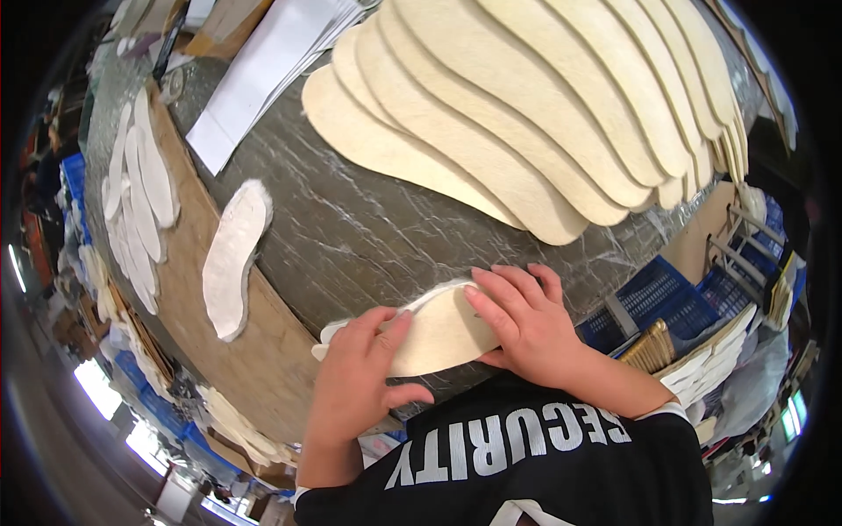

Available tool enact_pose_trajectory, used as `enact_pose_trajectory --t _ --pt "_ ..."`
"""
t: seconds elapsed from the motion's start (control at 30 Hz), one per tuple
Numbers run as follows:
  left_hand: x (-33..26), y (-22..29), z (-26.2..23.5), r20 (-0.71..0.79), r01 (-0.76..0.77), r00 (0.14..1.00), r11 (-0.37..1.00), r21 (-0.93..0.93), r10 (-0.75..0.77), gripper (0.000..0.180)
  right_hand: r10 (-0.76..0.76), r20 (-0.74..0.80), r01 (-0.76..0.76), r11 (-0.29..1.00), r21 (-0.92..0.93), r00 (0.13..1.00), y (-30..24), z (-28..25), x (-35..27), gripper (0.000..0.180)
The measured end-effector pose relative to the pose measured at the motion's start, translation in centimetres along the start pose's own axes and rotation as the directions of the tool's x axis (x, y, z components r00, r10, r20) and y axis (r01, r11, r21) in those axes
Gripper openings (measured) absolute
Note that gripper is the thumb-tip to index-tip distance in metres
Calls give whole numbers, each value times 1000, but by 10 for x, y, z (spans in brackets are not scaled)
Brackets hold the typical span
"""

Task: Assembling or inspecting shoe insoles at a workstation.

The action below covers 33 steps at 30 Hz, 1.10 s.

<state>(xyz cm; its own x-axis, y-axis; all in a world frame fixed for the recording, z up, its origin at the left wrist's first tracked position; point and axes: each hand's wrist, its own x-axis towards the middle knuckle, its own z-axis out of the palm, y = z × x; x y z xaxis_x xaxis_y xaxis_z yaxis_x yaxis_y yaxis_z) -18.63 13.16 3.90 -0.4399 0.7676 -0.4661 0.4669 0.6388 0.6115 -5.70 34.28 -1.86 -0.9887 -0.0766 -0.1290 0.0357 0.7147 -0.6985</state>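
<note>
A cream insole (443,337) lies in front of me near the table's near edge. Along its far edge shows the fluffy rim of a white insole, mostly hidden beneath it. My left hand (355,364) rests its bent fingers over the left end, thumb sticking out free at the near side. At the other end my right hand (535,329) grips the insole, fingers over its top and far edge, thumb partly hidden at the near edge. A single white fluffy insole (235,259) lies to the left, apart from my hands.
A large fanned stack of cream insoles (491,114) covers the far right of the dark table (351,228). White insoles (136,193) pile at the left beside a brown board (197,342). White paper sheets (263,74) lie at the back; blue crates (653,302) stand at right.
</note>
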Motion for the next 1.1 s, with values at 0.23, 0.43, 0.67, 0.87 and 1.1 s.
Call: enact_pose_trajectory --t 0.23,0.43,0.67,0.87,1.1 --pt "-5 -26 0 -169 101 981 995 16 -97 28 14 43 -14 1000 -12 999 2 -4 7 97" --pt "1 -31 6 -253 102 961 994 -47 -110 18 7 97 -3 999 -41 995 1 -9 12 101" --pt "9 -33 10 -259 173 948 983 -62 -184 13 31 158 -23 998 -53 987 -2 -15 19 101" --pt "12 -31 12 -281 185 940 981 -66 -196 13 35 197 -13 994 -113 980 -15 -20 25 101" --pt "-6 -33 10 -292 202 930 974 -103 -224 21 -277 210 284 959 1 937 -30 19 51 89"
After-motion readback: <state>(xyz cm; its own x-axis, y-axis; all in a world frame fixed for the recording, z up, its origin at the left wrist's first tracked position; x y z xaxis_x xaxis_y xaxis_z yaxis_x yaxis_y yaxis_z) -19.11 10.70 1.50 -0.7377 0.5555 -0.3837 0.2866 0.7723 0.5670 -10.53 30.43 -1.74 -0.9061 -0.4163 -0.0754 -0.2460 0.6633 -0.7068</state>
